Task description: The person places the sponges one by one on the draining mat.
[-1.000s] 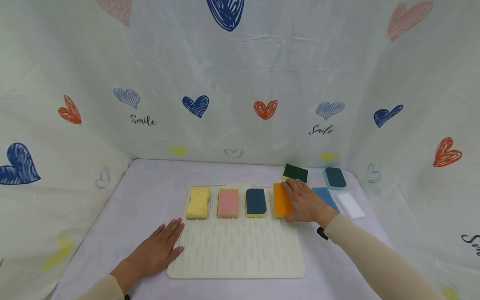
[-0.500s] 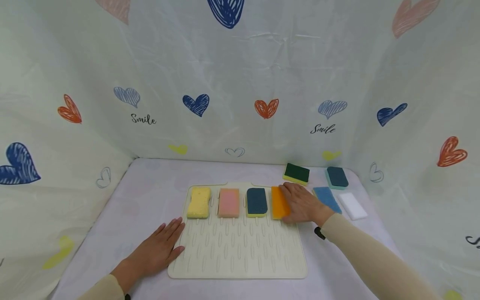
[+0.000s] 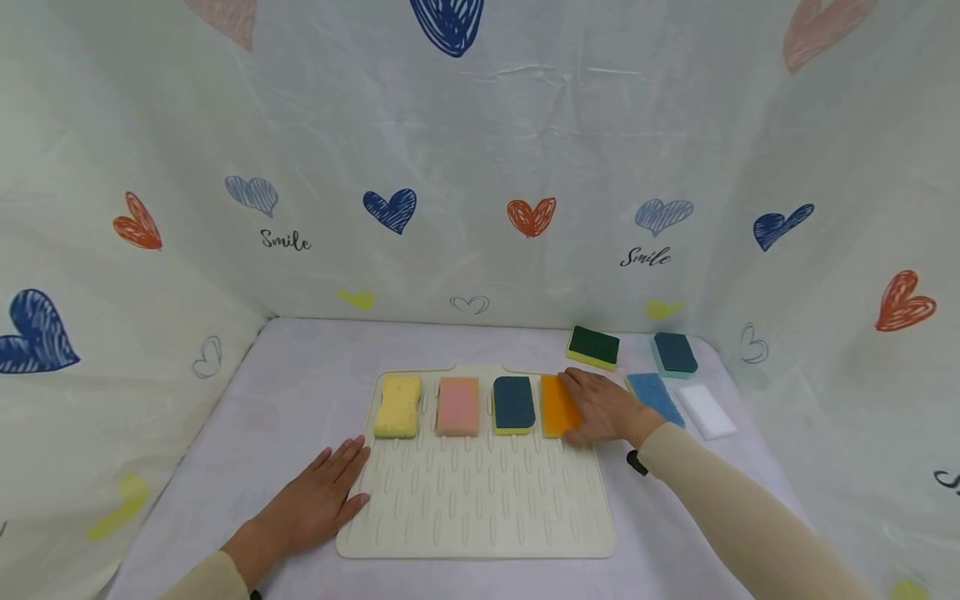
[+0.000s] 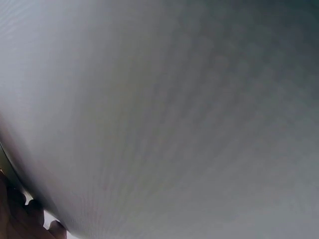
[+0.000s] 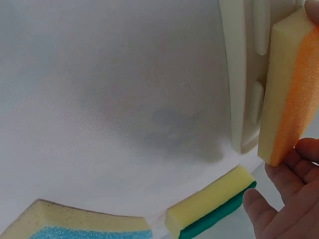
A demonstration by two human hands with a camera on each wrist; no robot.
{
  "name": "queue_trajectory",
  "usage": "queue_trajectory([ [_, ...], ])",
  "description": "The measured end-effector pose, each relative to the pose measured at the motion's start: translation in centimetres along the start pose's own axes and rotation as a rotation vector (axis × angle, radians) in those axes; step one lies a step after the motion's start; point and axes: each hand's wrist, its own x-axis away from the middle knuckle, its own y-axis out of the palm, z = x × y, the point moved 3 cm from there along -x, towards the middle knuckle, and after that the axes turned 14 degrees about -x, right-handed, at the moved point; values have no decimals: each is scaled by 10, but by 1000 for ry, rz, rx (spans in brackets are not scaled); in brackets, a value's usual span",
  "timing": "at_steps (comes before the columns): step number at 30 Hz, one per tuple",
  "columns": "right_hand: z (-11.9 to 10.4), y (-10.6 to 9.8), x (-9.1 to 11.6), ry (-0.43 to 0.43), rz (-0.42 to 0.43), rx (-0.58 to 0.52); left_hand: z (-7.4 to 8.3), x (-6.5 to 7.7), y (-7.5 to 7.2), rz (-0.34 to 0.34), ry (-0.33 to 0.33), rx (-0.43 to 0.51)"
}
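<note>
My right hand (image 3: 606,410) grips an orange-topped sponge (image 3: 556,407) at the mat's far right corner. In the right wrist view this sponge (image 5: 289,94) shows a pale yellow side, with fingers at one end and the thumb at the other. It lies lengthwise in line with a yellow sponge (image 3: 397,407), a pink sponge (image 3: 457,407) and a dark blue scouring sponge (image 3: 513,403) along the far part of the ribbed cream mat (image 3: 480,517). Flat on the table, my left hand (image 3: 311,500) has its fingertips and thumb at the mat's left edge.
Right of the mat lie a green-and-yellow scouring sponge (image 3: 594,347), a teal sponge (image 3: 675,354), a blue sponge (image 3: 654,398) and a white sponge (image 3: 707,412). A white curtain (image 3: 465,150) printed with hearts surrounds the table (image 3: 322,358) at the back and sides.
My right hand has shifted the orange sponge slightly left, closer to the dark blue one, and straightened it. The left hand stays in place.
</note>
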Motion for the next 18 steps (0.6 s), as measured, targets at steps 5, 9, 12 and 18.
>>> queue_trajectory([
  [5,-1,-2,-1,12,-17,9,0,0,3,15,-1,-1],
  [9,-2,-2,-1,31,-32,-1,1,1,3,35,2,-15],
  [12,-1,-1,0,40,-31,-17,2,1,2,42,6,-27],
  [18,2,1,3,42,-29,-19,2,1,0,48,7,-29],
])
